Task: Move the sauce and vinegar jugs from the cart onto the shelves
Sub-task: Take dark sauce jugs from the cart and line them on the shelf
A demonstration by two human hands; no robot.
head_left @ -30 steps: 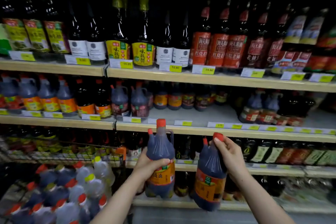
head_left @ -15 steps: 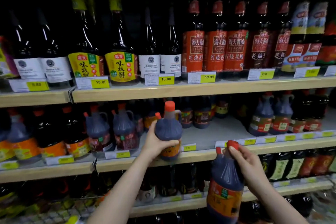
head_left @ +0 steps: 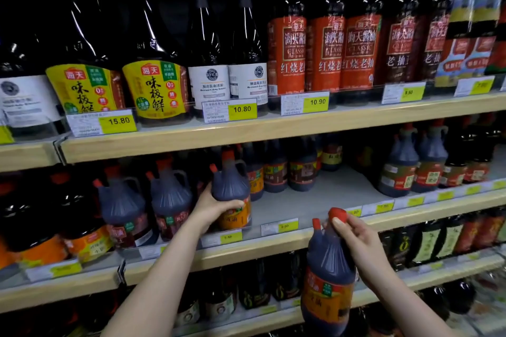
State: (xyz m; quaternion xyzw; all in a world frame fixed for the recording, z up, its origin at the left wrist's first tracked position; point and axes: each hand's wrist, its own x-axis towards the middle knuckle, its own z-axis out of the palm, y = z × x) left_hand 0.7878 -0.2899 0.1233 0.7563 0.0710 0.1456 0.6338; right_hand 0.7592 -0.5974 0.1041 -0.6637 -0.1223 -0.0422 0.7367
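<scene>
Left hand (head_left: pixel 212 206) grips a jug (head_left: pixel 232 194) at the middle shelf (head_left: pixel 315 202) front edge, right hand (head_left: pixel 356 238) holds a second jug (head_left: pixel 328 276) by its neck below that shelf; crowding neighbours risks tipping.

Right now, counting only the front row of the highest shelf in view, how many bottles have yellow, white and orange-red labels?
Yellow-label bottles: 2
White-label bottles: 3
Orange-red-label bottles: 3
Total: 8
</scene>
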